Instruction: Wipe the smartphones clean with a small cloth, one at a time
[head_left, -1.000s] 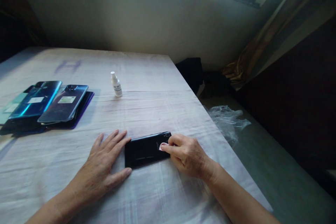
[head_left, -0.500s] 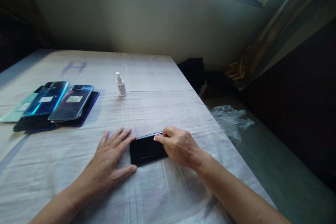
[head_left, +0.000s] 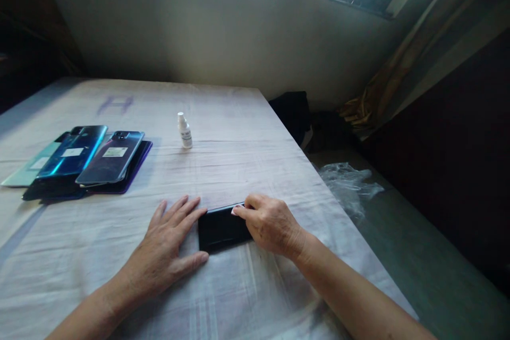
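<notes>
Glossy black flat phone (head_left: 221, 227): is lying near the table's near right edge, on a pale checked tablecloth (head_left: 247, 154). Left hand (head_left: 167, 247): is being laid flat, fingers spread, against the phone's left end. Right hand (head_left: 271, 223): is being pressed on the phone's right part, a small white pad (head_left: 236, 211) being pinched at its fingertips. Small white plastic bottle (head_left: 185, 130): is standing farther off. Stacked blue and purple phones (head_left: 85, 162): are lying far left.

Small white bottle (head_left: 185, 130); stacked phones (head_left: 85, 162) left.
</notes>
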The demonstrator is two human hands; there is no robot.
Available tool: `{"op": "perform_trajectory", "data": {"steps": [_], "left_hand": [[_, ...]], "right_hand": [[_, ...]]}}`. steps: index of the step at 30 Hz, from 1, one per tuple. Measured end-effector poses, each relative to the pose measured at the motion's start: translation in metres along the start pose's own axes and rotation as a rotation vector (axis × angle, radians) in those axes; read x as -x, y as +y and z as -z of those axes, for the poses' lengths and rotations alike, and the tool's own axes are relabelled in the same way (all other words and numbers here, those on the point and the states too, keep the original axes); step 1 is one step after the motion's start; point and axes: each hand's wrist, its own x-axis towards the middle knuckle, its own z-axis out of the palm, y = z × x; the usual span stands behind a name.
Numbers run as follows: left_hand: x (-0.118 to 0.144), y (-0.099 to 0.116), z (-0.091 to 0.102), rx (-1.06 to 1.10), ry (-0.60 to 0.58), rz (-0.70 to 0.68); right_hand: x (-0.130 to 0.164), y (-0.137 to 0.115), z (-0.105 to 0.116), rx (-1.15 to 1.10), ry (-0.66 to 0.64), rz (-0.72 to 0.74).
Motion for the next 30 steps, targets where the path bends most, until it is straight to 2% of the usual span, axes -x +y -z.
{"op": "perform_trajectory", "data": {"steps": [3,8,12,14,19,30], "left_hand": [[0.001,0.0,-0.001,-0.001,0.018,-0.005],[0.002,0.001,-0.004,-0.011,0.067,-0.015],[-0.002,0.007,-0.005,-0.004,0.035,0.011],[-0.004,0.012,-0.004,0.0,0.004,-0.005],[-0.005,0.021,-0.002,0.006,-0.033,-0.055],[-0.002,0.021,-0.008,0.083,0.078,-0.045]], "right_hand": [[0.001,-0.002,0.001,-0.014,0.016,0.007],[0.021,-0.003,0.014,-0.12,0.056,0.065],[0.031,0.006,0.018,-0.123,0.236,-0.085],[0.03,0.009,0.016,-0.094,0.253,-0.146],[0.017,0.005,0.005,-0.007,0.114,-0.206],[-0.002,-0.024,0.005,0.026,-0.124,-0.188]]}}
